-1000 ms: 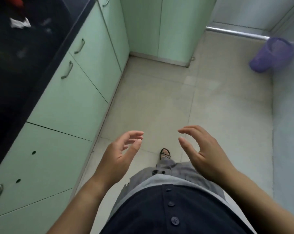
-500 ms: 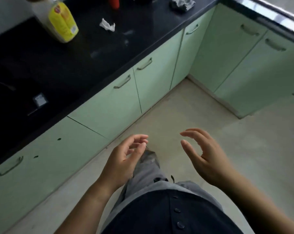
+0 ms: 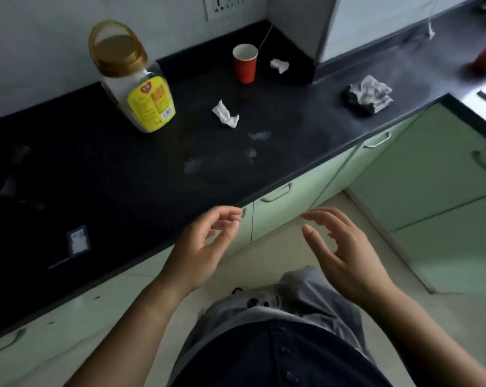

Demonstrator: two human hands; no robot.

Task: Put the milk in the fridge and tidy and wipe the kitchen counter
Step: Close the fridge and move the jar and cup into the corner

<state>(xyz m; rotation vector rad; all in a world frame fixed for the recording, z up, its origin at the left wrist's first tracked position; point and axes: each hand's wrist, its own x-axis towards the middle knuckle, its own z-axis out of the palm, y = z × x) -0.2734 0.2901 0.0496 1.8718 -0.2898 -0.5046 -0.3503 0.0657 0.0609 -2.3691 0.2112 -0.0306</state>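
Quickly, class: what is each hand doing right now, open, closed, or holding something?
Left hand: open, fingers relaxed, holding nothing.
Right hand: open, fingers relaxed, holding nothing.

We look from one wide-angle camera worn at head height, facing forward and steeply down. The black counter (image 3: 152,191) runs slantwise across the upper half, close ahead and to our left, with the wall (image 3: 41,51) behind it at the top edge. Nearest the lens, low in the frame, are our torso (image 3: 278,358), the left hand (image 3: 200,252) and the right hand (image 3: 345,261), above the floor (image 3: 459,317). Straight edges bow toward the corners.
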